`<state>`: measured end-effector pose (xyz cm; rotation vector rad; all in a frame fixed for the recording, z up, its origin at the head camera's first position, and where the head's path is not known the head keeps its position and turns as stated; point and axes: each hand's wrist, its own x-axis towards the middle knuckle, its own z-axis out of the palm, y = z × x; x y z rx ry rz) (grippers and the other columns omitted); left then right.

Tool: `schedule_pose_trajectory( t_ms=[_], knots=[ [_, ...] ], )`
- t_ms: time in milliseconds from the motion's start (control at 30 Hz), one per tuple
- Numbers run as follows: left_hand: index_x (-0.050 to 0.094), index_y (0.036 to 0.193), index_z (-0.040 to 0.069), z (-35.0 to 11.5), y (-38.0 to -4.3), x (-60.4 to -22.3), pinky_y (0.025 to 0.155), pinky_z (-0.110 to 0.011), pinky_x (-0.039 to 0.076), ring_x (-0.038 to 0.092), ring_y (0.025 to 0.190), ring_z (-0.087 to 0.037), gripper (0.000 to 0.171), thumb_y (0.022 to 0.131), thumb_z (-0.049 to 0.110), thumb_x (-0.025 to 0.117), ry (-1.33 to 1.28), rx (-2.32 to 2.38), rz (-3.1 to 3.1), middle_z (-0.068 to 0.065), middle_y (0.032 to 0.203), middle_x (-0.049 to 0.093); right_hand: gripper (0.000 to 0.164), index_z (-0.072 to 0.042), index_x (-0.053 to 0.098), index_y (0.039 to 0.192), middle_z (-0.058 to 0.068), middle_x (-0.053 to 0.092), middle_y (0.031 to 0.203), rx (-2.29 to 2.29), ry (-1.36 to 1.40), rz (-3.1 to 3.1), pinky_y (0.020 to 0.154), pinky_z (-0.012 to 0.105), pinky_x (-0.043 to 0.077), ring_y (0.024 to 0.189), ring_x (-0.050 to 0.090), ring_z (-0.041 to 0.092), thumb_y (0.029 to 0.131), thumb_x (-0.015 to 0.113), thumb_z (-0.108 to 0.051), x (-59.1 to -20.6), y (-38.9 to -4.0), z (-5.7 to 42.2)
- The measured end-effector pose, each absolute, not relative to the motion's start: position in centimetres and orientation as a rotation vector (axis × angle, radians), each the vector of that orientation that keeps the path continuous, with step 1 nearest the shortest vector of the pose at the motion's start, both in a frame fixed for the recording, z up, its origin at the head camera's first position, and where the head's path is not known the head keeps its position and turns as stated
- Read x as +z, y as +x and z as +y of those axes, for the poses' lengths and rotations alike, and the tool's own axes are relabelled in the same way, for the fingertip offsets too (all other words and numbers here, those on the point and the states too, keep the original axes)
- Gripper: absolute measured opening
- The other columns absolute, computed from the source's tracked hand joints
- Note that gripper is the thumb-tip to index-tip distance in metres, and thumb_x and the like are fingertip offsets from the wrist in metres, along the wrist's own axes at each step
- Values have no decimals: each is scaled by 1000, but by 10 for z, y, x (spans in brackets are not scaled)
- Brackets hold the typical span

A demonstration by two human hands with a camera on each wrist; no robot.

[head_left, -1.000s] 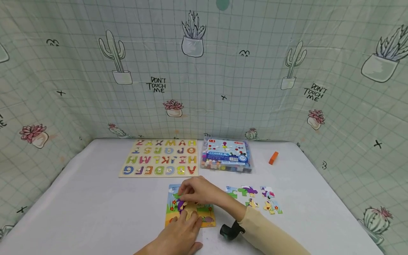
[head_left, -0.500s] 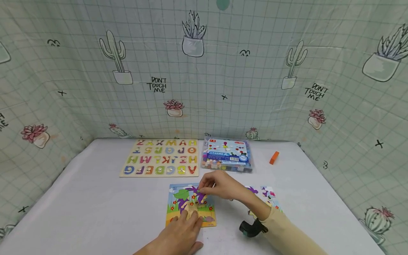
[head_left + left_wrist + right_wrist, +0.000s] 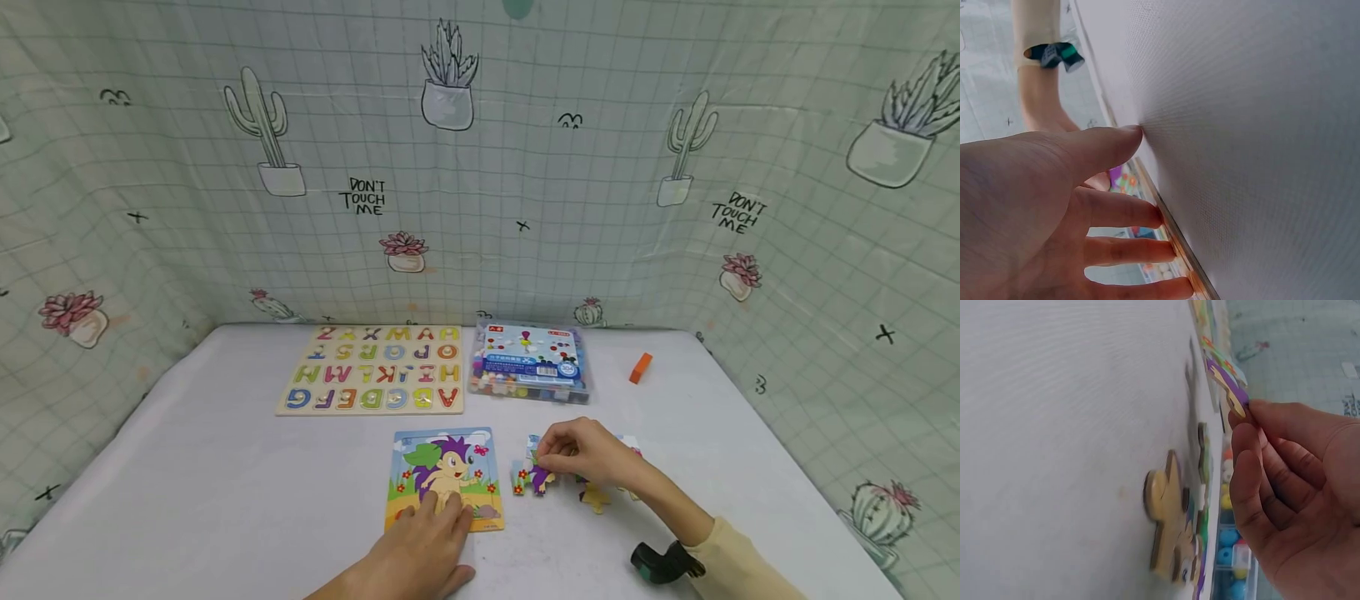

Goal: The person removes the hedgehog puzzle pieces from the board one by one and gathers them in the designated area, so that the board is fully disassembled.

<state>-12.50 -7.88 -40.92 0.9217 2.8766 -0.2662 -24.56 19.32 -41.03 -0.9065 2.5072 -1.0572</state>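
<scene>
A hedgehog jigsaw board lies flat on the white table in the head view. My left hand rests at its near edge, fingertips on the lower picture and fingers spread; the left wrist view shows those fingertips along the board's edge. To the right of the board, my right hand pinches a purple, green and red-flowered puzzle piece between thumb and fingers. That piece is tilted above the table in the right wrist view. Loose puzzle pieces lie under and beside the right hand, partly hidden by it.
Behind the board lie a wooden alphabet board and a clear plastic box of coloured beads. An orange block sits at the back right. A patterned cloth hangs behind the table.
My right hand has moved from over the board to the loose pieces on the right, carrying the puzzle piece. The hedgehog picture shows uncovered. My left hand has stayed at the board.
</scene>
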Motion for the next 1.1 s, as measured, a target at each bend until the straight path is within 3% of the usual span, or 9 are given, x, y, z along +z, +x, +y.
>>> schedule_pose_trajectory(
  t_ms=[433, 1100],
  knots=[
    [57, 134, 16, -79, -125, -408, 79, -38, 58, 51, 96, -22, 64, 89, 61, 57, 949, -265, 2899, -3, 128, 52, 12, -10, 70, 91, -1, 69, 77, -1104, -850, 2486, 53, 20, 48, 62, 56, 3, 92, 68, -22, -415, -242, 209],
    [58, 133, 17, -80, -125, -409, 73, -33, 57, 50, 92, -20, 62, 89, 61, 58, 965, -268, 2914, -1, 123, 54, 11, -9, 71, 90, -2, 67, 77, -1022, -807, 2541, 54, 18, 47, 61, 53, 1, 92, 69, -19, -418, -239, 208]
  ],
)
